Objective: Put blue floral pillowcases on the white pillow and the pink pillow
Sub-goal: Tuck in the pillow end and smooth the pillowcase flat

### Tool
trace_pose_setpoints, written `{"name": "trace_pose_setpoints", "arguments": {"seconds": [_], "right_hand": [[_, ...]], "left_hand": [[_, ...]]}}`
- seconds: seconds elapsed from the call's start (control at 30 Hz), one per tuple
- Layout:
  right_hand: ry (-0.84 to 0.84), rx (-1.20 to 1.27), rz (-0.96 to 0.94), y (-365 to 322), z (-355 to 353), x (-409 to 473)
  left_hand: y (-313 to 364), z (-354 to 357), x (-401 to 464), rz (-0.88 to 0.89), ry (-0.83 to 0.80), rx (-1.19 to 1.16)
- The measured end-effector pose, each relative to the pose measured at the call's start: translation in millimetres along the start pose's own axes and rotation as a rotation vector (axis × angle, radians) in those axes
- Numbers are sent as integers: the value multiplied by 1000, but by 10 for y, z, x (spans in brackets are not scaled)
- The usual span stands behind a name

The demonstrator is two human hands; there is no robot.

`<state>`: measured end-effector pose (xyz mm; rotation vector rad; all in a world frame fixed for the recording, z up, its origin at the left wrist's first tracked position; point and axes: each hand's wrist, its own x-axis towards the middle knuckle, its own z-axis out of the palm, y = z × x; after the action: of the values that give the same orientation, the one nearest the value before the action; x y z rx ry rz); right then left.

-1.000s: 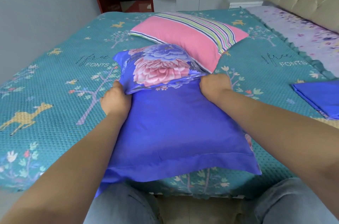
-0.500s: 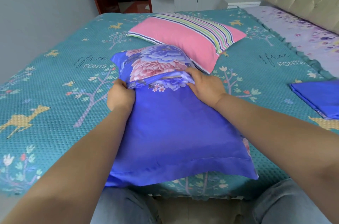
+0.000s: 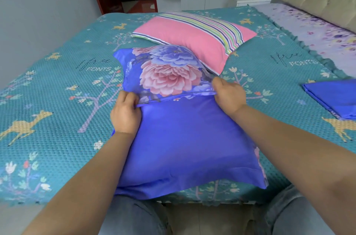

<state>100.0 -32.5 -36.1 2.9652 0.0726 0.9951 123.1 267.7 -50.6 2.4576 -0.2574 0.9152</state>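
A: Pillowcase (image 3: 185, 138): plain blue on the near panel, a floral flap (image 3: 169, 73) with pink and violet blooms folded over the far end. Lies on the teal bed (image 3: 57, 103), near edge.

B: Hands?

A: Left hand (image 3: 126, 114) pinches the flap's hem at its left end; right hand (image 3: 229, 94) grips the hem at its right end. Flap spans between them.

B: Other pillow?

A: Pink pillow (image 3: 192, 42), striped, just behind, touching the flap. Folded blue cloth (image 3: 335, 98) far right.

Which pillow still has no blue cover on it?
The pink pillow with the stripy end, lying farther back on the bed. The pillow nearer the person is already inside the blue floral pillowcase that both hands hold.
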Motion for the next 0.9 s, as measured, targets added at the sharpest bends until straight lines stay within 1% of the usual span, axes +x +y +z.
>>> {"name": "trace_pose_setpoints", "arguments": {"seconds": [0.07,0.1,0.13,0.17,0.2,0.27,0.3,0.37,0.43,0.5,0.53,0.6,0.67,0.73,0.83,0.87,0.9], "right_hand": [[-223,117,342,102,66,-99],[-330,200,522,146,65,-117],[-418,277,645,178,60,-126],[-485,312,698,191,64,-129],[-541,307,705,195,59,-137],[-621,262,681,198,61,-171],[-653,250,680,198,76,-194],[-664,236,673,189,68,-216],[-536,239,622,159,12,-177],[-383,241,516,61,-100,-76],[-336,241,460,-13,-161,-9],[-302,222,351,-165,-256,116],[-279,147,246,-267,-314,196],[-225,102,172,-291,-365,180],[11,123,30,-221,-315,-25],[38,126,8,-197,-265,-116],[-8,145,19,-176,-227,-183]], "left_hand": [[-177,-23,-121,-256,-53,-25],[-241,-27,-151,-373,-109,-36],[-303,-40,-159,-474,-170,-58],[-354,-45,-151,-561,-230,-98],[-390,-61,-141,-624,-271,-142],[-404,-109,-157,-681,-268,-180],[-380,-129,-175,-669,-241,-157],[-250,-193,-204,-563,-191,-61],[-87,-216,-162,-408,-152,-23],[72,-203,-33,-271,-126,-44],[146,-184,45,-214,-132,-78],[289,-135,181,-143,-177,-152],[416,-95,251,-93,-214,-119],[490,-110,233,-18,-170,-69],[400,-155,92,156,-73,-81],[337,-148,6,229,-62,-42],[281,-133,-77,279,-68,7]]}}
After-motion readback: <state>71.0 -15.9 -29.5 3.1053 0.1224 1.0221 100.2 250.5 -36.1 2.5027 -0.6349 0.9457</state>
